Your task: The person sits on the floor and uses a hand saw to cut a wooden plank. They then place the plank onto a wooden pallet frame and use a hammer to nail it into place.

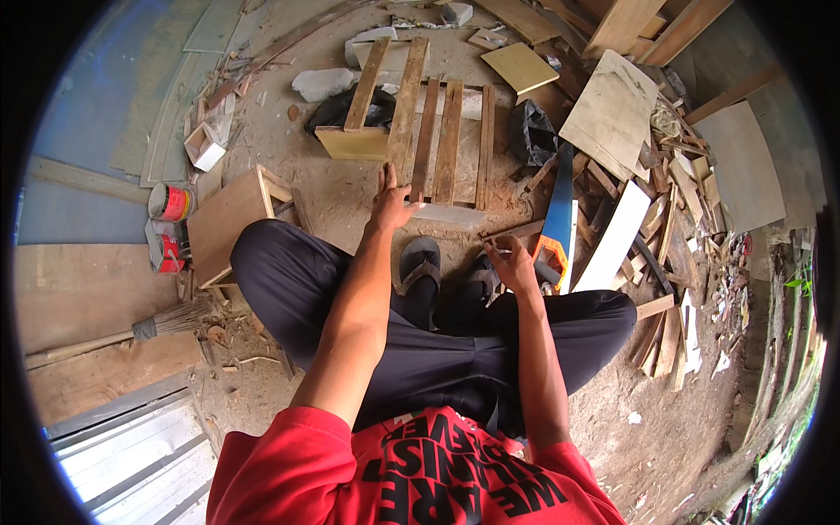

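Nearest us we see a red shirt with black print and crossed legs in dark trousers, seated on the dirt floor (pixel 630 429). The right hand (pixel 512 265) rests by the right knee, fingers loosely curled; something thin and pale seems pinched at its fingertips, but it is too small for us to tell what. Just right of it lies a saw (pixel 556 219) with an orange and black handle, its blue blade pointing away from us. Two sandals (pixel 420 262) sit between the hands.

The left hand (pixel 389 206) is stretched forward, open and flat, fingers spread, holding nothing; its fingertips touch the near end of a slat frame (pixel 437 140). The frame lies flat on the floor, its long slats running away from us, a yellow block across its left side. A black bag (pixel 337 109) is partly hidden beneath its far left.

To the left, a plywood box (pixel 229 223) stands against the left knee. Beside it are a round tin (pixel 171 202) with a red label and a red and white flat package (pixel 166 249). A broom (pixel 131 332) lies lower left, its handle cut off by the rim.

Far right, boards and offcuts (pixel 674 201) pile up, hard to separate.
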The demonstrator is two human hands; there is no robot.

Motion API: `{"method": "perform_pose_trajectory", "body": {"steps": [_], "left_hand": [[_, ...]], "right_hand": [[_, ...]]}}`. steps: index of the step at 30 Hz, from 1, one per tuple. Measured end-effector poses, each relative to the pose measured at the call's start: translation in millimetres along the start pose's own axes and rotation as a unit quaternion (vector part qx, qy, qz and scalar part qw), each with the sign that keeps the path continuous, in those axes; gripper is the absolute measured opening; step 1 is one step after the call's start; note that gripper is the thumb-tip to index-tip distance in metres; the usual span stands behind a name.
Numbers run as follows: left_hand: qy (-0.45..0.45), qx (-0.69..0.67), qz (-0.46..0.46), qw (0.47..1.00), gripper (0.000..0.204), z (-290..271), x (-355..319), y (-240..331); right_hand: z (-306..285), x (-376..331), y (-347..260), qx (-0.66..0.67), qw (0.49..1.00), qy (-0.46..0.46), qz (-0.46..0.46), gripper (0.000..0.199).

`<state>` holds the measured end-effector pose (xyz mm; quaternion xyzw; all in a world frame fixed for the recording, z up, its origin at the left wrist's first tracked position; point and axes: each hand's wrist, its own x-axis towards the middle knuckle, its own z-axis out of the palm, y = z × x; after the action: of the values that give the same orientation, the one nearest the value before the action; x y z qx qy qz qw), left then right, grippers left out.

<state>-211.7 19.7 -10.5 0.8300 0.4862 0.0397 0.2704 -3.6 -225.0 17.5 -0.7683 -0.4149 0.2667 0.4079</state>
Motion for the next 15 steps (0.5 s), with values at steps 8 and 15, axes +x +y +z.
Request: {"method": "perform_pose_trajectory", "body": {"steps": [8, 15], "left_hand": [[0.005, -0.021, -0.016, 1.0, 0.072, 1.1, 2.3, 6.8], [0.012, -0.014, -0.021, 1.0, 0.073, 9.4, 10.1, -3.2]], "right_hand": [[-4.3, -1.0, -2.4, -0.024, 1.0, -0.009, 0.011, 0.044], [-1.6, -1.0, -7.2, -0.014, 1.0, -0.001, -0.008, 0.04]]}}
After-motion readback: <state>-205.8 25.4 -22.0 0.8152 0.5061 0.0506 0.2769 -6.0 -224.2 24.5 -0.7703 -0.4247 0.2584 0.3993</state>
